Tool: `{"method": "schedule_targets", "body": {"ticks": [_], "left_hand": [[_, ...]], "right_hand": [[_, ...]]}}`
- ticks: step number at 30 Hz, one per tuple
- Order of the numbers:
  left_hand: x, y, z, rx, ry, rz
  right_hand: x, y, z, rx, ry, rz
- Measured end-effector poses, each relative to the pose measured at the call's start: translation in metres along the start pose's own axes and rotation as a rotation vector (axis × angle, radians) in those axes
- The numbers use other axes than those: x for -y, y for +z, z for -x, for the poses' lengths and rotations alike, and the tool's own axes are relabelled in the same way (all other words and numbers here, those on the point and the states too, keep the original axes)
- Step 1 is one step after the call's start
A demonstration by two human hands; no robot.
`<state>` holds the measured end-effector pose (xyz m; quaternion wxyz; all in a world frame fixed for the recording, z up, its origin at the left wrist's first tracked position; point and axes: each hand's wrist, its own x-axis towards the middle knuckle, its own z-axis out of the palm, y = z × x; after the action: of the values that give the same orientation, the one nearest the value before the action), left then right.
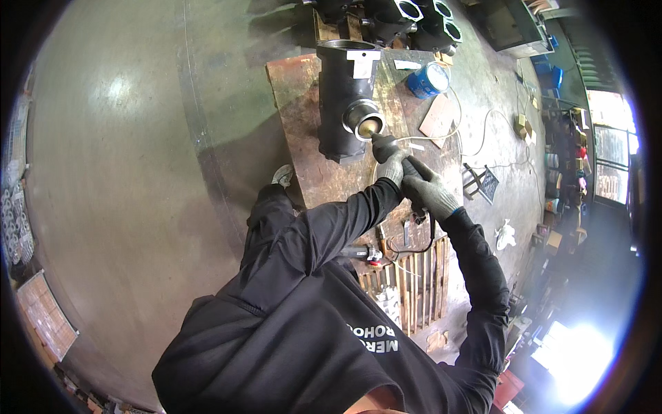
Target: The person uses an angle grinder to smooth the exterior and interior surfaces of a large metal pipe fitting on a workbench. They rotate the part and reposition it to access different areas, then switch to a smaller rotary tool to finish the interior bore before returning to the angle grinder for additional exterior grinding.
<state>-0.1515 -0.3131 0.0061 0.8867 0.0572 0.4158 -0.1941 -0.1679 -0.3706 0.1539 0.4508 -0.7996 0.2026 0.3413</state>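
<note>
My left hand (394, 168), in a grey glove, is wrapped round the front of a black corded power tool (384, 148), which looks like a grinder. My right hand (434, 193), also gloved, grips the tool's rear body. A rounded tan head (369, 127) on the tool's tip sits at the mouth of a bright metal flanged port (352, 119). That port juts from the side of a large black cylindrical casting (338, 86) with a wide round opening at its far end. Whether the head touches the port's inner wall, I cannot tell.
The casting lies on a worn wooden tabletop (303, 138). Beyond stand several more black castings (393, 24). A blue tin (427, 81) and a flat board (438, 119) lie to the right, beside a pale cable (452, 127). Nearer are another power tool (356, 252) and a slatted pallet (417, 286).
</note>
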Motion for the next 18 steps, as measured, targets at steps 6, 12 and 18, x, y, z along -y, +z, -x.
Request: {"method": "schedule_targets", "body": {"ticks": [6,12,18], "left_hand": [[-0.001,-0.015,-0.029,-0.004,-0.095,-0.031],[-0.011,-0.024,-0.075,-0.048,-0.168,-0.034],[-0.035,-0.021,-0.111,0.085,-0.115,-0.1]], "right_hand": [[0.008,0.0,-0.004,0.104,-0.055,-0.006],[0.013,0.005,-0.029,0.116,-0.04,-0.011],[0.019,0.008,-0.072,0.167,-0.03,-0.022]]}}
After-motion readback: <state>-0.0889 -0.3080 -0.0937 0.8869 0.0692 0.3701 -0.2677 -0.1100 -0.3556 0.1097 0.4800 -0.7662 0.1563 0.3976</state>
